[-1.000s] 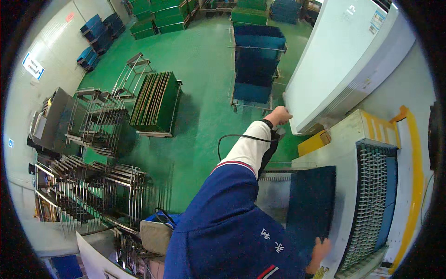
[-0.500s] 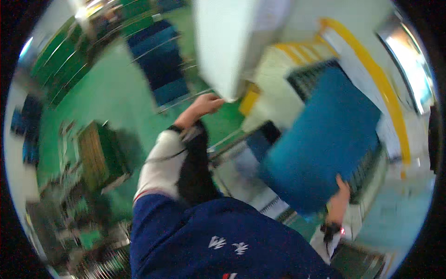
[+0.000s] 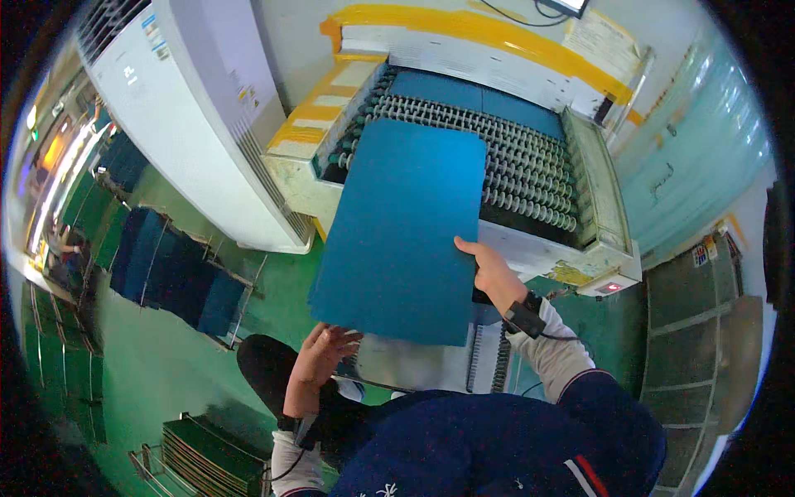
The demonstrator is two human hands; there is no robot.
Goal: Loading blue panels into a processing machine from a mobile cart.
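Flat blue panels [image 3: 402, 224], apparently a few stacked with their edges slightly offset, are held tilted in front of me over the near part of a roller machine. My right hand [image 3: 494, 272] grips their right edge, thumb on the upper face and the other fingers hidden underneath. At the lower left corner is my left hand [image 3: 325, 356], its fingers curled against the near edge. Beyond the panels run rows of rollers with small wheels [image 3: 530, 178]. Two more blue panels [image 3: 439, 89] lie at the far end of these rollers.
A tall white air conditioner [image 3: 199, 124] stands left of the machine. Racks with dark blue panels [image 3: 170, 269] are on the green floor at left; a stack of boards [image 3: 211, 455] sits at lower left. Grey framed screens [image 3: 691, 331] lean at right. Another person [image 3: 66, 244] is far left.
My view has turned left to right, toward the machine. My left hand has come from beside the air conditioner to the panels' near corner. The panels are now more upright in view, still in my right hand.
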